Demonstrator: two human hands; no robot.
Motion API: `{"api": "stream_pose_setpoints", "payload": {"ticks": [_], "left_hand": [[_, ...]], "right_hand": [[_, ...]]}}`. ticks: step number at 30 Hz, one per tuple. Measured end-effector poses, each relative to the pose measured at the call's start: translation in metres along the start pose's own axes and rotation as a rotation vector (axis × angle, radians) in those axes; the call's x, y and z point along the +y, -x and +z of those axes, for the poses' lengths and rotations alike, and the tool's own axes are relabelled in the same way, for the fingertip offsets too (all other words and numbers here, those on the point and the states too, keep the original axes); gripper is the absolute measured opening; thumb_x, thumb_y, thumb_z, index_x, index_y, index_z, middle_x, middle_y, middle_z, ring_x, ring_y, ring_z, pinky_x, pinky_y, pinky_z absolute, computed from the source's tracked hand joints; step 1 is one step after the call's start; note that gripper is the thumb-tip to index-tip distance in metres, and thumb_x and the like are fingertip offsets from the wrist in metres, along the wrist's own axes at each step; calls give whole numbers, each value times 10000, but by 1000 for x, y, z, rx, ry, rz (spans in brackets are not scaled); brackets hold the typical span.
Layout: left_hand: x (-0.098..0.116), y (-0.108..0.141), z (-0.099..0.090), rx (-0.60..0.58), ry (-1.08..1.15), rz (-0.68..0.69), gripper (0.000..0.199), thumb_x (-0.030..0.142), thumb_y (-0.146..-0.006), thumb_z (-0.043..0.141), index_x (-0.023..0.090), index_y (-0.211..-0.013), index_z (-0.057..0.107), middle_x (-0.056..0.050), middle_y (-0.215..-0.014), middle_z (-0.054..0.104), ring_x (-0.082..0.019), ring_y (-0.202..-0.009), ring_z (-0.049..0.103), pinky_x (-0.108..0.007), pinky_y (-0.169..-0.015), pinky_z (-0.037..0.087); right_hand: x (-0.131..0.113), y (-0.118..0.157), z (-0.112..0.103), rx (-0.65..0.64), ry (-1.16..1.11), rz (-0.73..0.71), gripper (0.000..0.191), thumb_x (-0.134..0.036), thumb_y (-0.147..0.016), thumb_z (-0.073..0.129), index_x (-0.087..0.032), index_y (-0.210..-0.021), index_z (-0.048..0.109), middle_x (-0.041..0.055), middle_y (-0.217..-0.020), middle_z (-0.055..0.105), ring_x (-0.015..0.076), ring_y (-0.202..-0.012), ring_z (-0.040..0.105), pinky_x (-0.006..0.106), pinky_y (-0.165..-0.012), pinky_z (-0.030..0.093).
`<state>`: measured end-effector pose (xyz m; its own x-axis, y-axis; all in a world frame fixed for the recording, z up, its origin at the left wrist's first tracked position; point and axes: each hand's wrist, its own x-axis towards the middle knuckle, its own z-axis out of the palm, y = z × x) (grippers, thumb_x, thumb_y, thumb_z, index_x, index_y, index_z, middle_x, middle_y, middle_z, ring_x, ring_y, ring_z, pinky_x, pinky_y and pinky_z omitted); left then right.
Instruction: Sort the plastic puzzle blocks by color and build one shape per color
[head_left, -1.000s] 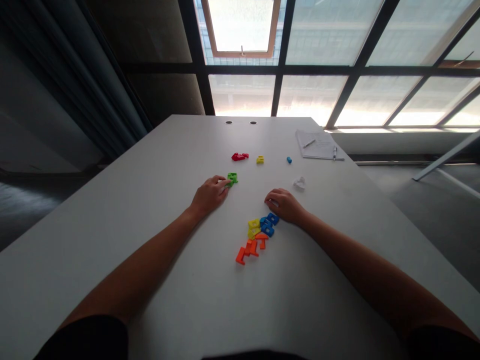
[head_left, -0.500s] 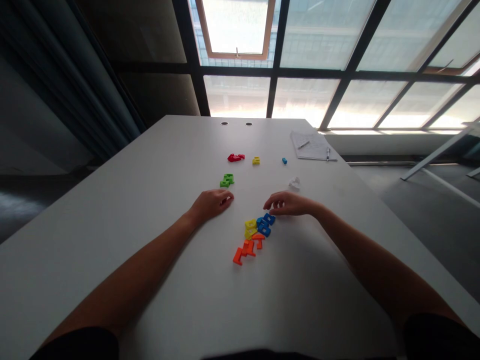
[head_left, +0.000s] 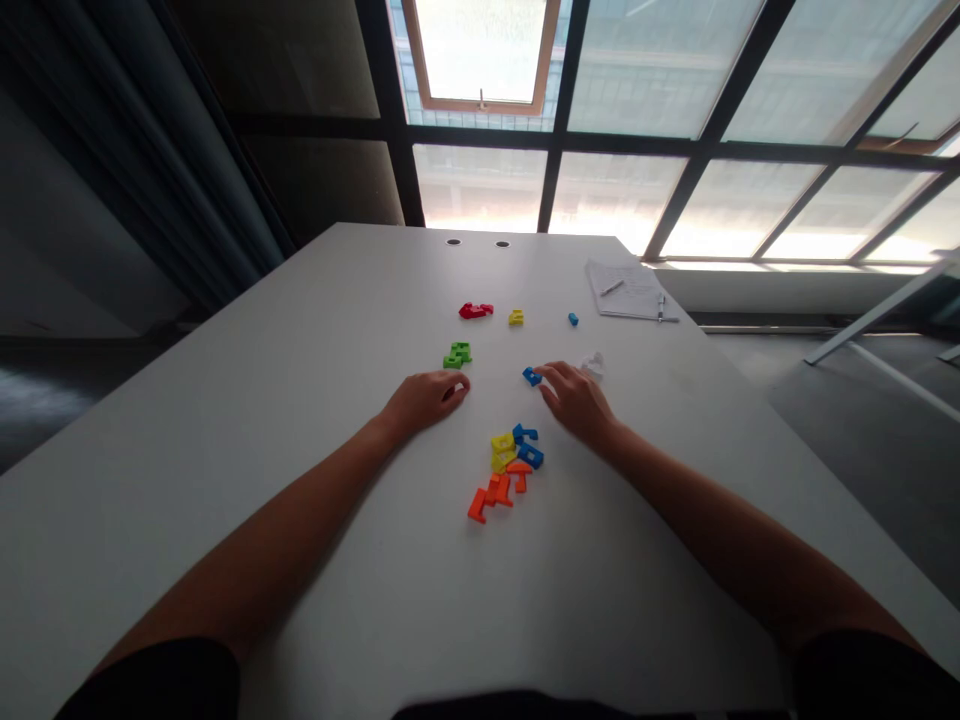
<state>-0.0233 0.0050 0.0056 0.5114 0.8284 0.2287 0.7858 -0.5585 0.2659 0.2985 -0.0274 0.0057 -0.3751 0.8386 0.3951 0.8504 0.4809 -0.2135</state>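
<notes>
My right hand (head_left: 577, 398) pinches a small blue plastic block (head_left: 531, 376) at its fingertips, low over the white table or on it; I cannot tell which. Loosely closed, my left hand (head_left: 426, 398) rests on the table with nothing visible in its fingers. Just beyond it lie some joined green blocks (head_left: 457, 355). Between my forearms is a loose group: yellow blocks (head_left: 502, 452), other blue blocks (head_left: 531, 456) and several orange blocks (head_left: 496, 489), some touching each other.
Farther back on the white table (head_left: 360, 300) are red blocks (head_left: 475, 311), a yellow piece (head_left: 516, 317) and a little blue piece (head_left: 573, 319). White pieces (head_left: 593, 364) lie just past my right hand. Papers (head_left: 626, 290) with pens sit near the right edge.
My right hand has moved away from the pile, forward, taking one blue block with it. My left hand stays where it was. The view has shifted slightly.
</notes>
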Motion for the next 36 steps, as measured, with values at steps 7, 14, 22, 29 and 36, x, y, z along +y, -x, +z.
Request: {"api": "stream_pose_setpoints", "payload": {"ticks": [7, 14, 22, 29, 36], "left_hand": [[1, 0, 0, -3, -4, -10, 302, 422, -1004, 503, 265, -1073, 752, -20, -848, 739, -180, -710, 644, -280, -649, 411], [1, 1, 0, 3, -14, -9, 301, 419, -1008, 497, 267, -1069, 749, -24, -863, 748, -184, -721, 655, -276, -652, 420], [2, -1, 2, -7, -31, -35, 306, 427, -998, 494, 271, -1080, 745, -26, -863, 752, -193, -730, 665, -281, -656, 429], [2, -2, 2, -19, -18, -49, 287, 425, -992, 501, 284, -1082, 735, -10, -853, 745, -189, -719, 659, -287, -650, 417], [5, -1, 0, -22, -5, -42, 291, 406, -989, 481, 276, -1063, 730, -7, -851, 744, -179, -703, 652, -286, -642, 418]], "right_hand": [[-3, 6, 11, -1, 29, -79, 290, -216, -1023, 568, -166, -1265, 720, 163, -1317, 693, 317, -1192, 619, 472, -1053, 480], [-2, 5, 10, -89, 91, -79, 387, -268, -1047, 529, -146, -1385, 673, 167, -1505, 611, 330, -1335, 536, 479, -1102, 426], [-13, -10, 9, -154, 307, -46, 543, -374, -1071, 454, -72, -1510, 553, 224, -1534, 584, 368, -1465, 397, 511, -1206, 233], [30, -66, 15, -289, 400, 160, 566, -461, -1096, 372, -77, -1426, 624, 237, -1546, 553, 389, -1442, 399, 541, -1177, 260], [65, -108, 15, -415, 445, 369, 612, -487, -1090, 360, -71, -1425, 659, 251, -1629, 460, 403, -1436, 423, 575, -1168, 316]]}}
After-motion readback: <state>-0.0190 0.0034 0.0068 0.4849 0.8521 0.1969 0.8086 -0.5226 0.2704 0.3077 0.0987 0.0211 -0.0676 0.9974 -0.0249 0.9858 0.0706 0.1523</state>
